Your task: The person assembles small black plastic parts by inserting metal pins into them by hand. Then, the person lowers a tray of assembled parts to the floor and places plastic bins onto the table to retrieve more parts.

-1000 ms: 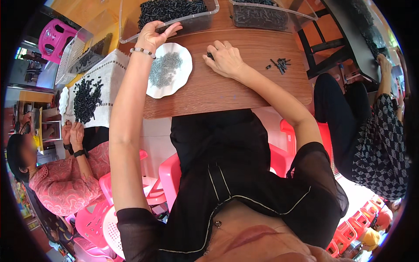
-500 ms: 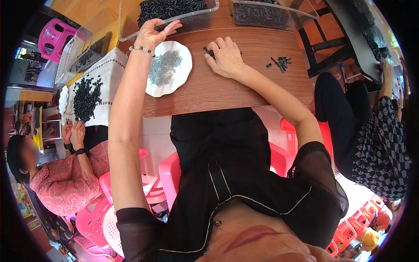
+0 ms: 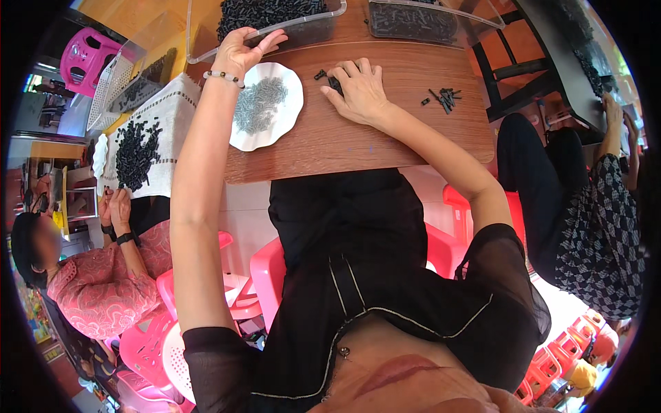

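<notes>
My left hand (image 3: 250,54) is at the near rim of a clear plastic box (image 3: 303,26) that holds a heap of short black tubes. The hand grips this rim, with some fingers stretched to the right and others out of sight. Below it is a white scalloped plate (image 3: 292,103) bearing many small clear pieces (image 3: 261,107). On the brown table my right hand (image 3: 359,89) lies palm down, fingers spread, over a few black tubes (image 3: 335,84) that it partly covers. Several loose black pieces (image 3: 446,100) lie farther right.
Another clear box (image 3: 413,24) of black pieces stands at the back right of the table (image 3: 323,148). At left, a person (image 3: 113,275) works by a cloth (image 3: 180,103) with a black pile (image 3: 138,151). A second person (image 3: 592,227) sits at right by a black table.
My right hand has shifted very slightly, and a black tube beside its fingertips shows more clearly. The left hand stays at the box rim.
</notes>
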Demonstrator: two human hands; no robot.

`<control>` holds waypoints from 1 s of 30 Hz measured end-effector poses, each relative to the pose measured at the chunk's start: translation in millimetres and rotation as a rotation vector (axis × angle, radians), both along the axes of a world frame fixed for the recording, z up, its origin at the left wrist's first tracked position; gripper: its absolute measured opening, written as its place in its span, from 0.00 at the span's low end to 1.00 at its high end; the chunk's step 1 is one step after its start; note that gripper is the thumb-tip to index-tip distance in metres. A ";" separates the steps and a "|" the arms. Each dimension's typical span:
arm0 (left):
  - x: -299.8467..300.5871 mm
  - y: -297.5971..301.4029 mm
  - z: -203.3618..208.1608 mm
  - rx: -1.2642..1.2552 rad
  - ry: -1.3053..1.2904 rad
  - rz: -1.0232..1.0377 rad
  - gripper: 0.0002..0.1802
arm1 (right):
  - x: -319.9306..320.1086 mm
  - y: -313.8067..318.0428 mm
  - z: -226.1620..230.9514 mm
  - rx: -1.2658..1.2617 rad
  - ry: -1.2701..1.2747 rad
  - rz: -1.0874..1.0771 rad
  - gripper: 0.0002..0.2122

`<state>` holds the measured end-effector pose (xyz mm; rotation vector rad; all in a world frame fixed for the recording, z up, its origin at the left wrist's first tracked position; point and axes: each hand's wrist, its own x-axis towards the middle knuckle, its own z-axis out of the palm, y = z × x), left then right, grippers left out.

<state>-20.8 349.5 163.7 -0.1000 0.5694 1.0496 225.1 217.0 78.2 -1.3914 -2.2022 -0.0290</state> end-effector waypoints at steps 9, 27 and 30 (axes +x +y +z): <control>-2.5 0.3 -2.4 0.002 0.001 -0.011 0.32 | 2.9 -8.0 3.4 -0.055 -0.021 0.013 0.24; -4.3 3.7 -8.2 0.032 0.007 -0.014 0.34 | 39.1 4.1 10.6 -0.180 0.381 0.287 0.22; -5.7 3.4 -7.8 0.017 0.027 0.003 0.33 | 49.8 5.1 16.9 -0.320 0.430 0.248 0.25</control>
